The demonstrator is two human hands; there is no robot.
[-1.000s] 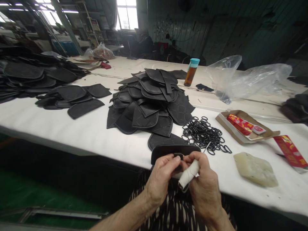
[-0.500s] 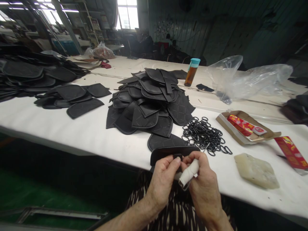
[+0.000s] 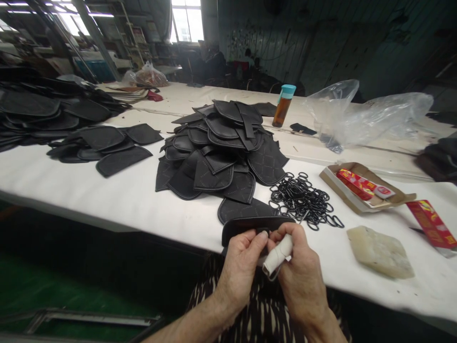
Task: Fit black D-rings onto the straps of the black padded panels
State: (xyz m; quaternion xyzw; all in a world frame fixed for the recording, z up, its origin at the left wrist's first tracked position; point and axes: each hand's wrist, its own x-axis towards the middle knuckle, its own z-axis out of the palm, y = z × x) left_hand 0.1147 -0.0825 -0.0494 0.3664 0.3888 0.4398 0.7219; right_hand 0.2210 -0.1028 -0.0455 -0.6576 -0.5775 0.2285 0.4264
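Note:
At the table's front edge my left hand [image 3: 243, 264] is closed, thumb and fingers pinching a small black strap on a curved black leather piece [image 3: 235, 229]. My right hand [image 3: 300, 267] is closed too, its fingertips meeting the left ones at the strap. In its grip lies a tool with a white-wrapped handle [image 3: 279, 255]; a thin metal tip shows past the knuckles, but its kind is unclear. Just beyond the hands, another flat black leather piece [image 3: 246, 209] lies on the white table [image 3: 189, 219]. My fingers hide much of the strap.
A heap of stitched black pieces [image 3: 221, 143] stands ahead, with black metal rings [image 3: 300, 200] to its right. Farther right are a cardboard box [image 3: 342, 193], a red carton [image 3: 430, 221] and a yellowish block [image 3: 380, 252]. A bottle [image 3: 283, 107] and clear plastic bag [image 3: 385, 119] stand behind.
Both hands stay together at the strap, with only slight finger movement. The white handle has shifted a little to the left. The view has moved slightly.

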